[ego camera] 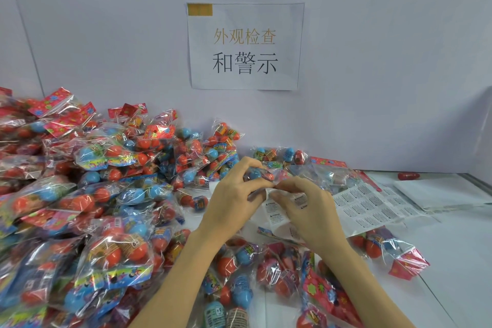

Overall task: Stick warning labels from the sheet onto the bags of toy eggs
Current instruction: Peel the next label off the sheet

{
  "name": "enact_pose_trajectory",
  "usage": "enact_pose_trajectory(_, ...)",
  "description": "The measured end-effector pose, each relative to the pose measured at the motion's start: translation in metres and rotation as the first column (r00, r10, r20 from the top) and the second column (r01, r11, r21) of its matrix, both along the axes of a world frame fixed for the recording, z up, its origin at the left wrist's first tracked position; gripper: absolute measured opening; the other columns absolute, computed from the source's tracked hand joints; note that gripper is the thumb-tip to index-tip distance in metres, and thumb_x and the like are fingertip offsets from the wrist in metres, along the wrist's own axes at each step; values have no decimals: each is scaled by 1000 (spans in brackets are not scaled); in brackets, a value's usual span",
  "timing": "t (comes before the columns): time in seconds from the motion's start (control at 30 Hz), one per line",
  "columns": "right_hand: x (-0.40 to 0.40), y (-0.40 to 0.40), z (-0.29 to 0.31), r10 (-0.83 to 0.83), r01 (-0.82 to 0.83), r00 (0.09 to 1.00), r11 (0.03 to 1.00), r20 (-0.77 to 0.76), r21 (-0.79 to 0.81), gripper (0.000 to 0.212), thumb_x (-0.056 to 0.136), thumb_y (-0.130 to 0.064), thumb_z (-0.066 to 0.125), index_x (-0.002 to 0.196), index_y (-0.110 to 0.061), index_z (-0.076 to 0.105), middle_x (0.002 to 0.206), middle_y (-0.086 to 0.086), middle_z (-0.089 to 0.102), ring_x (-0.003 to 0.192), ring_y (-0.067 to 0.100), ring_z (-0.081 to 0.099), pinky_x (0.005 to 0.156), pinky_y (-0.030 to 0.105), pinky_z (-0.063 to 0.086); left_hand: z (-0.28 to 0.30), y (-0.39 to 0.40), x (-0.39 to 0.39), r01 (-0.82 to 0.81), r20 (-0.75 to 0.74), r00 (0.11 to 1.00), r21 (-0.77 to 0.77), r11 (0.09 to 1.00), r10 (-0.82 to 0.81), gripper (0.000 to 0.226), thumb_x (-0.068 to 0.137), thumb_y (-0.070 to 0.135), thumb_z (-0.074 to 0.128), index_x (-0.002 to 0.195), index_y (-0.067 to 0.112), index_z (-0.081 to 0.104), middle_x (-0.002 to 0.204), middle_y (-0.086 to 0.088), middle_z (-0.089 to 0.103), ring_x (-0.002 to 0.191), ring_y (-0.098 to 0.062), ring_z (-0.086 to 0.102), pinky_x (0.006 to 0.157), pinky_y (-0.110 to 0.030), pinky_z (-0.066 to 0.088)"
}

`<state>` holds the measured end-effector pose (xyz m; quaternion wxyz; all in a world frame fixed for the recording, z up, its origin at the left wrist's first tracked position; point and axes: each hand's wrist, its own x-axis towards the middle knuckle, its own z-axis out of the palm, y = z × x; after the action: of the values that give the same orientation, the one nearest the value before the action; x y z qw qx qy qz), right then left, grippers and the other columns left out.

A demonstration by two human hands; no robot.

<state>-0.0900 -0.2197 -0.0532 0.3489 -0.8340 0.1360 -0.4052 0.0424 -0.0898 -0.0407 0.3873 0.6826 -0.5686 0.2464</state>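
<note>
My left hand (234,194) grips a clear bag of toy eggs (262,174) held up over the table's middle. My right hand (303,208) meets it from the right and pinches the bag's edge beside my left thumb. White warning labels (275,214) hang from my right hand's fingers, one stuck on a finger. The label sheet (372,208), printed with rows of small labels, lies just right of my hands. Part of the bag is hidden behind my fingers.
A big heap of bagged red and blue eggs (80,194) fills the left side. More bags (266,269) lie under my forearms and at the right (394,250). White paper (439,192) lies on the table at far right; a printed notice (245,46) hangs on the wall.
</note>
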Motion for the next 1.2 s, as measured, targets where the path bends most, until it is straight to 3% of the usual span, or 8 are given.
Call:
enact_pose_trajectory(0.13, -2, 1, 1, 5, -5, 1000, 1000, 2, -14, 11, 92, -36, 78, 90, -44, 71, 96, -26, 71, 95, -1, 66, 82, 10, 45, 1, 2, 1, -9, 36, 999, 9, 1000, 9, 20, 84, 1, 84, 101, 12, 84, 116, -11, 66, 93, -19, 66, 82, -20, 54)
enact_pose_trajectory(0.33, 1, 2, -1, -39, 37, 999, 997, -38, -63, 5, 96, -40, 71, 99, -36, 71, 96, -25, 68, 101, -1, 62, 87, 16, 43, -4, 1, 5, 35, -54, 998, 55, 998, -32, 20, 95, 3, 70, 110, 12, 80, 126, -5, 59, 98, -4, 54, 89, -12, 47)
enact_pose_trajectory(0.47, 0, 7, -2, -31, 23, 998, 990, -51, -139, 30, 96, -40, 71, 123, -26, 69, 110, -27, 62, 111, 1, 58, 97, 21, 45, -4, -3, 7, -25, -107, 994, -18, 1000, 23, 15, 93, -2, 71, 103, 8, 76, 121, -7, 58, 89, -2, 50, 86, -6, 43)
enact_pose_trajectory(0.6, -1, 11, -1, 26, -30, 997, 999, -76, -41, 56, 92, -56, 65, 143, -47, 43, 114, -24, 64, 113, -9, 56, 95, 6, 39, -5, -4, 8, -54, -136, 989, 3, 999, 54, 7, 94, 3, 71, 100, 6, 74, 117, -6, 57, 85, 0, 51, 81, -7, 43)
enact_pose_trajectory(0.73, 0, 10, -1, 15, -15, 1000, 996, 0, -91, 38, 96, -32, 75, 122, -54, 58, 115, -33, 66, 115, -9, 58, 97, 14, 44, -8, -5, 7, -70, -160, 985, -7, 998, 68, 6, 94, 3, 69, 97, 4, 74, 115, -14, 61, 93, -6, 55, 85, -5, 35)
enact_pose_trajectory(0.83, 0, 12, 0, 53, -48, 996, 996, 69, -72, 36, 97, -21, 74, 120, -47, 65, 118, -30, 68, 115, -6, 63, 95, 7, 42, -9, -5, 9, -96, -163, 982, -15, 995, 92, 5, 95, 3, 70, 98, 3, 75, 118, -13, 61, 83, -2, 52, 82, -7, 37)
enact_pose_trajectory(1.03, 0, 10, 2, 46, -58, 994, 990, 99, 127, 22, 97, -20, 75, 116, -31, 72, 106, -22, 76, 106, -1, 70, 94, 15, 51, -10, -7, 9, -51, -136, 989, -9, 999, 49, 5, 97, 12, 73, 95, 7, 75, 111, -4, 58, 84, 12, 52, 78, -3, 41)
enact_pose_trajectory(1.2, -1, 10, 6, 62, -101, 986, 959, 153, 264, 17, 93, -14, 79, 102, -25, 70, 99, -14, 77, 101, 5, 72, 91, 19, 54, -11, -7, 11, -56, -164, 985, -28, 998, 50, 3, 94, 8, 75, 96, 6, 75, 116, -12, 62, 80, 3, 51, 86, 3, 36)
